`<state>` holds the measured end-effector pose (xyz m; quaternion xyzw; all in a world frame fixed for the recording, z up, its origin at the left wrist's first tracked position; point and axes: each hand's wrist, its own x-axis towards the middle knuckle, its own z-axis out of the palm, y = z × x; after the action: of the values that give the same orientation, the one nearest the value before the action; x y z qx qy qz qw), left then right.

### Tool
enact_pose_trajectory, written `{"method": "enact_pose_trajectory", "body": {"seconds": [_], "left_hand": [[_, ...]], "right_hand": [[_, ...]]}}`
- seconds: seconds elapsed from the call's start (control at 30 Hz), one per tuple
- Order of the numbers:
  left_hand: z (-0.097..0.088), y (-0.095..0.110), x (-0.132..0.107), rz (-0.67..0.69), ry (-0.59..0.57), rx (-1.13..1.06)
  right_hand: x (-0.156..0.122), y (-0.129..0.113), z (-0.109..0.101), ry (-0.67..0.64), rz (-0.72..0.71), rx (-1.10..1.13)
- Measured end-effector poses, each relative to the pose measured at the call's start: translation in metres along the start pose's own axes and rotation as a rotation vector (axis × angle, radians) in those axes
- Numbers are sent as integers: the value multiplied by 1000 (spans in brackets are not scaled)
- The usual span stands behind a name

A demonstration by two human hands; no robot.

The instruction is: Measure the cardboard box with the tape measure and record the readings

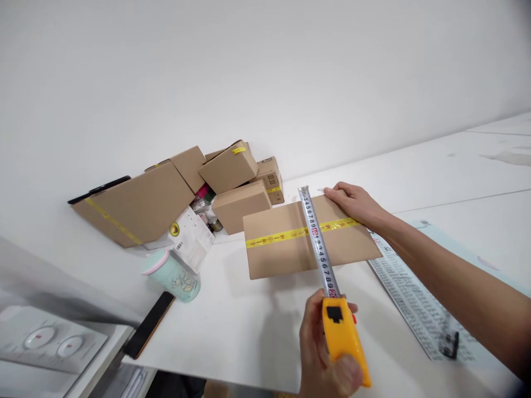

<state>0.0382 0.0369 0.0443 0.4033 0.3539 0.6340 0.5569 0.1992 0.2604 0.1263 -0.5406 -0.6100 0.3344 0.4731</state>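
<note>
My left hand [321, 354] is wrapped around a yellow tape measure [346, 337] near the table's front. Its metal blade [318, 243] is pulled out and runs up across a flat-faced brown cardboard box [282, 254]. The blade's hooked tip reaches past the box's far edge. Yellow printed tape runs along the box face. At the box's far right corner, my right hand [352, 202] grips it, thumb and fingers partly hidden behind the cardboard. The box appears tilted, with a shadow on the white table [232, 331] below.
Several cardboard boxes [230, 168] are piled against the wall. A mint cup [176, 276] with a pink rim and a dark phone [149, 325] lie left. A printed light-blue sheet [409, 282] with a small clear-and-black object [449, 344] is at right. A white appliance with knobs [50, 340] is lower left.
</note>
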Motion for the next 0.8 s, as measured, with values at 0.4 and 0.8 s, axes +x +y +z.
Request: {"method": "enact_pose_trajectory", "body": {"seconds": [0.4,0.8], "left_hand": [[14,-19,-11,-69,76,1],[-6,-35,-9,-41,6,-77]], "right_hand": [[-4,4,0,32,-577,-223],[-2,4,-3,10,-816,-633]]}}
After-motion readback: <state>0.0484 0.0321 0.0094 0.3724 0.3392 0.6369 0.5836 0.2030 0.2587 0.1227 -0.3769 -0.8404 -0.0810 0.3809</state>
